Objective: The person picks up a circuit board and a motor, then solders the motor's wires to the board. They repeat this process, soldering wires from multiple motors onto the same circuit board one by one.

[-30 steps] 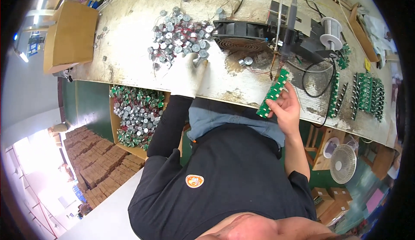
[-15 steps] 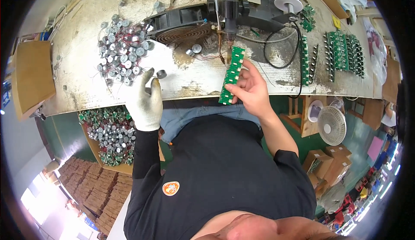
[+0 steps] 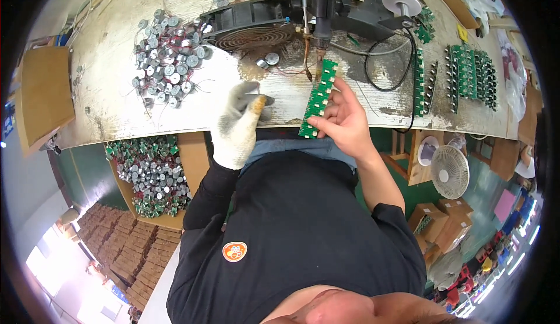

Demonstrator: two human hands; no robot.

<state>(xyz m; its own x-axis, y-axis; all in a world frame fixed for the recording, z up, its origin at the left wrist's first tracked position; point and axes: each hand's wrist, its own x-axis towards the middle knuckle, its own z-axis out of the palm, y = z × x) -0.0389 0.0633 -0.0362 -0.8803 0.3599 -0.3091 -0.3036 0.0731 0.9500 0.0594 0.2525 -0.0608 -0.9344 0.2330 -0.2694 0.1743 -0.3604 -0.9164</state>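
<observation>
In my bare right hand (image 3: 344, 119) is a narrow green circuit board strip (image 3: 319, 99), pinched by its lower part. Its upper end sits just under the tip of an upright soldering iron (image 3: 322, 26), beside a thin copper-coloured feed tube (image 3: 307, 55). My left hand (image 3: 238, 125), in a white glove with stained fingertips, is curled over the bench left of the strip. A small round grey component (image 3: 269, 103) shows dimly at its fingers, which partly hide it. A heap of similar round wired components (image 3: 169, 70) lies further left.
A black fan (image 3: 251, 29) and a solder wire spool (image 3: 402, 3) stand behind. Rows of green boards (image 3: 469, 79) lie at the right, near a looping black cable (image 3: 367, 70). Below the bench's left side, a carton (image 3: 195, 160) holds finished-looking boards and components.
My left hand has moved right, from beside the heap toward the board strip, and the round component by its fingers has gone with it. My right hand stays nearly still with the strip.
</observation>
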